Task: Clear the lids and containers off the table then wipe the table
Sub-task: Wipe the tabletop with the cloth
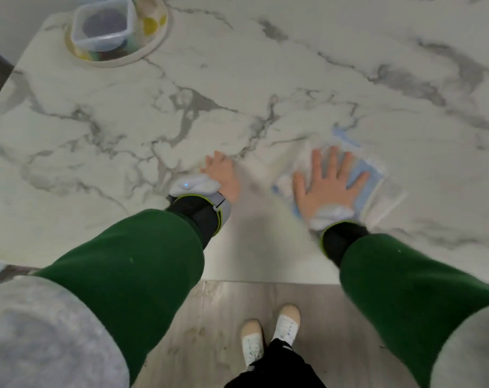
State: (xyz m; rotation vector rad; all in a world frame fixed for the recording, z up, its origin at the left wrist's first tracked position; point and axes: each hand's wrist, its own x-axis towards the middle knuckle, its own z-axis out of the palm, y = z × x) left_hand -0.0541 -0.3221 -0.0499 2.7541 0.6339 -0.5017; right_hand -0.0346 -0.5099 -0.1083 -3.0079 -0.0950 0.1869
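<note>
A blue and white cloth (373, 182) is lying flat on the marble table (237, 79), near the front edge and towards the right. The right hand (326, 186) is pressing down on it with the palm flat and all the fingers (333, 161) straight and spread wide. It is gripping nothing, and the cloth is showing past the fingertips and on the thumb's opposite side. The cloth's edges are blurred.

Just beside it, to the left, the left hand (223, 175) is resting on the bare tabletop. It is showing side-on, with the fingers stretched out forward, holding nothing and sitting apart from the cloth.

Both wrists are wearing dark bands: the left band (201, 214) is carrying a pale unit with a small blue light, and the right band (341, 233) is peeking out from a green sleeve (400, 289).

Far off at the table's back left corner, a clear square container (103, 23) with something dark inside is sitting in a pale bowl (111, 62) with coloured spots.

Below the table edge, two white shoes (286, 323) are standing on a grey floor (204, 331).
</note>
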